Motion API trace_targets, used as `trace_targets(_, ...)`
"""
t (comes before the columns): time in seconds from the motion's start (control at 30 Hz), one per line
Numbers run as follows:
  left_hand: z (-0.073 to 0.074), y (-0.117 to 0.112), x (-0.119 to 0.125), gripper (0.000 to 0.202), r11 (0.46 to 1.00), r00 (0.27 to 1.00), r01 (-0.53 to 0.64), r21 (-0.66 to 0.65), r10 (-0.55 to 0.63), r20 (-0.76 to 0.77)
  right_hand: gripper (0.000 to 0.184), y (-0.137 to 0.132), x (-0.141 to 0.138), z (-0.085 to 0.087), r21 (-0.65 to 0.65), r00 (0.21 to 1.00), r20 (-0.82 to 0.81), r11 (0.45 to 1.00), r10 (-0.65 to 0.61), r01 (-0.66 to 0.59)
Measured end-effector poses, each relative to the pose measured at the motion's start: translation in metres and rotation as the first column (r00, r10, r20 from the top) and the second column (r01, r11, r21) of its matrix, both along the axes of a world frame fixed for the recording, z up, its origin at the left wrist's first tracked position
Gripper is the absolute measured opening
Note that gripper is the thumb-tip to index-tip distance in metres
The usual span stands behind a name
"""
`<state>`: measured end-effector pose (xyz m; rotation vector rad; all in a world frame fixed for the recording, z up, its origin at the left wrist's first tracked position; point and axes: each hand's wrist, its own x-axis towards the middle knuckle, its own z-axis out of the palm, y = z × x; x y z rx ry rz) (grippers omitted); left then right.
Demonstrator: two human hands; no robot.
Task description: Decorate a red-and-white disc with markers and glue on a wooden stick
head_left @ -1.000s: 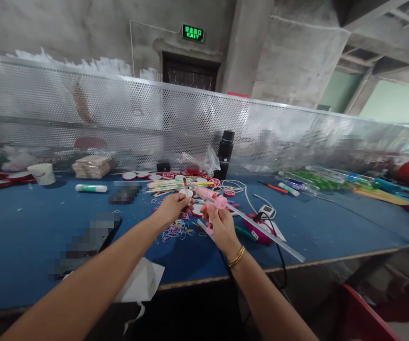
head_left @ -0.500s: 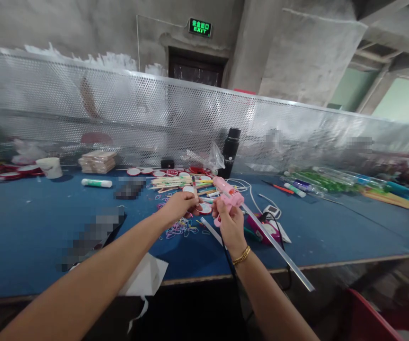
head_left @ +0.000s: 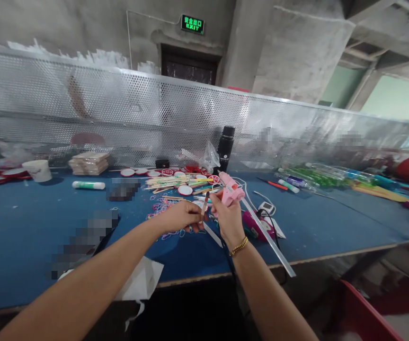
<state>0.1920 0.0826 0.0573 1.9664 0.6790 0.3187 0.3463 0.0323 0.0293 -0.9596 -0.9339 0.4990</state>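
My right hand (head_left: 227, 219) is wrapped round the handle of a pink hot glue gun (head_left: 233, 194), whose nozzle points up and away to the left. A long clear glue stick (head_left: 271, 242) juts from the gun's back end, slanting down over the table edge. My left hand (head_left: 183, 217) is closed, pinching a small flat stick (head_left: 205, 204) with a dark tip, held nearly upright. The two hands are close together above the blue table (head_left: 176, 260). Below them lie many colourful small bands (head_left: 158, 208) and a pale strip (head_left: 212, 235).
Behind my hands are thin wooden sticks (head_left: 162, 183) and red-rimmed white discs (head_left: 185, 190). A black bottle (head_left: 226, 148) stands by the perforated metal screen (head_left: 119, 104). To the right sits a magenta device (head_left: 257, 226) with cables; at left, a white cup (head_left: 41, 170) and glue tube (head_left: 88, 185).
My left hand has moved right and slightly down with the stick, closer to my right hand. The glue gun has turned a little and stays in my right hand. The camera view has shifted slightly.
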Motion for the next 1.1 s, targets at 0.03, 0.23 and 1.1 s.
trace_targets(0.03, 0.001, -0.001, 0.000, 0.017, 1.000, 1.000, -0.006, -0.011, 0.006, 0.005, 0.027, -0.001, 0.000, -0.001, -0.009, 1.000, 0.007, 1.000, 0.009, -0.009)
trace_targets(0.23, 0.010, -0.012, -0.001, 0.019, 0.988, 0.997, -0.060, -0.144, 0.067, 0.049, 0.027, -0.002, -0.002, 0.000, -0.007, 0.997, -0.047, 0.999, 0.054, -0.054)
trace_targets(1.1, 0.023, 0.028, -0.016, 0.012, 0.730, 0.585, -0.088, -0.678, 0.589, 0.558, 0.046, -0.026, -0.013, -0.003, -0.005, 0.942, -0.038, 0.942, 0.335, -0.335)
